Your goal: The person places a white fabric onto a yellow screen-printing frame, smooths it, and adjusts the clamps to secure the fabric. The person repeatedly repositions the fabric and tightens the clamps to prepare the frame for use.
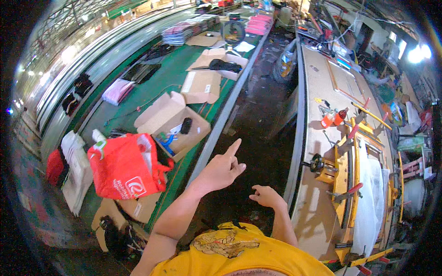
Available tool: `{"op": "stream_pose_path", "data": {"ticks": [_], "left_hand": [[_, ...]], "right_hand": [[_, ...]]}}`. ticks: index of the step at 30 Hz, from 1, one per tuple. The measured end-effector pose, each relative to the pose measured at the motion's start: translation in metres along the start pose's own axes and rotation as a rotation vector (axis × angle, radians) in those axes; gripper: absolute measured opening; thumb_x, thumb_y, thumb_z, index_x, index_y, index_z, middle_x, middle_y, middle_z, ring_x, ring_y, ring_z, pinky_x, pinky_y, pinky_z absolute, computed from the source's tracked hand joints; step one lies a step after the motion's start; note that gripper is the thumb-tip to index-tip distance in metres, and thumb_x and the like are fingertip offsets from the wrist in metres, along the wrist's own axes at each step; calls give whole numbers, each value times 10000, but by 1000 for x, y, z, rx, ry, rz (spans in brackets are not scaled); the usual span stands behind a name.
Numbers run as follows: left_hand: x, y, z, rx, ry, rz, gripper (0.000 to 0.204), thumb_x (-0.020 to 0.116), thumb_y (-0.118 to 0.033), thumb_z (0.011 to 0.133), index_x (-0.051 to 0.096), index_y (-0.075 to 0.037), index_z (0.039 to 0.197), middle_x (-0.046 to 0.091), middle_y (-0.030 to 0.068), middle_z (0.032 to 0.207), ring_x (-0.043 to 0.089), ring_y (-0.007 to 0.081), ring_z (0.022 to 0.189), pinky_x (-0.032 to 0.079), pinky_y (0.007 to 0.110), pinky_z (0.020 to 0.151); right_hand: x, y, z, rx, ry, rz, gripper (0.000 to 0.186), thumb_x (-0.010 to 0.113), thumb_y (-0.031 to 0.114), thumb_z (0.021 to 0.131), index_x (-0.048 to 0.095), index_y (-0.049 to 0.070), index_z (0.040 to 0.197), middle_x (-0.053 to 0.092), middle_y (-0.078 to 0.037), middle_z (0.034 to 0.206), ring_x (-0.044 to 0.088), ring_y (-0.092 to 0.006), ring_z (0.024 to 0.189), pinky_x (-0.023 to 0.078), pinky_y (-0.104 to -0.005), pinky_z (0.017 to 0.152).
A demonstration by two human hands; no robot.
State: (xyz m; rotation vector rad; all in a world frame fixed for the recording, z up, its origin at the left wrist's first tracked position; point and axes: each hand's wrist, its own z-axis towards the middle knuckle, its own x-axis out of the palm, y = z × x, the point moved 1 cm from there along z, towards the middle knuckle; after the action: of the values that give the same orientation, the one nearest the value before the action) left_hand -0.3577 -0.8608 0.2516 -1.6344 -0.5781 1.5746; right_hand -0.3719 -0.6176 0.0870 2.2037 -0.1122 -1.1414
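Note:
Over the dark aisle between two work tables, my left hand (223, 169) is raised with its index finger stretched forward and the other fingers partly curled. Nothing is in it. My right hand (268, 197) hangs lower and closer to my body, its fingers loosely bent and apart, touching no object. Nearest to the left hand, on the green table (138, 99), lies an opened cardboard box (195, 124) with a blue-handled tool (166, 143) and a small black object (186, 125). A red shopping bag (126, 165) slumps beside the box.
On the right, a table (315, 193) bears yellow bar clamps (354, 184) with red handles, white translucent sheeting (372, 198) and red-orange bottles (335, 118). Further boxes (202, 85), a black-handled tool (224, 65) and pink stacks (258, 25) lie along the green table. A wheel (284, 66) stands in the aisle.

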Motion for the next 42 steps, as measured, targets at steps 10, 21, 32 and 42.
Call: {"op": "stream_pose_path", "data": {"ticks": [10,21,32,42], "left_hand": [[50,-5,134,20,297,16,786,651,-258,965,223,25,1560,703,150,767,685,308,702,528,410,703],[69,48,225,103,394,-36,536,628,-160,951,476,2,1439,732,175,910,711,333,836,554,409,780],[56,75,228,74,350,-111,609,558,145,795,535,29,1392,693,205,1071,701,310,928,575,367,834],[60,80,98,75,1,6,210,739,85,746,699,36,947,632,203,1196,689,325,948,567,388,831]], "right_hand": [[-73,-84,5,178,-147,212,548,708,359,907,597,12,1317,723,-232,1049,695,-391,1015,549,-451,891],[-114,-83,66,134,-89,161,559,712,354,910,584,12,1334,733,-207,1027,704,-374,989,555,-444,878],[-178,-66,124,13,-126,0,524,707,331,900,611,3,1298,716,-238,1063,684,-388,1033,541,-452,901],[-104,-37,114,-258,-74,135,467,723,225,920,599,-11,1303,733,-201,1031,719,-328,932,569,-390,814]]}}
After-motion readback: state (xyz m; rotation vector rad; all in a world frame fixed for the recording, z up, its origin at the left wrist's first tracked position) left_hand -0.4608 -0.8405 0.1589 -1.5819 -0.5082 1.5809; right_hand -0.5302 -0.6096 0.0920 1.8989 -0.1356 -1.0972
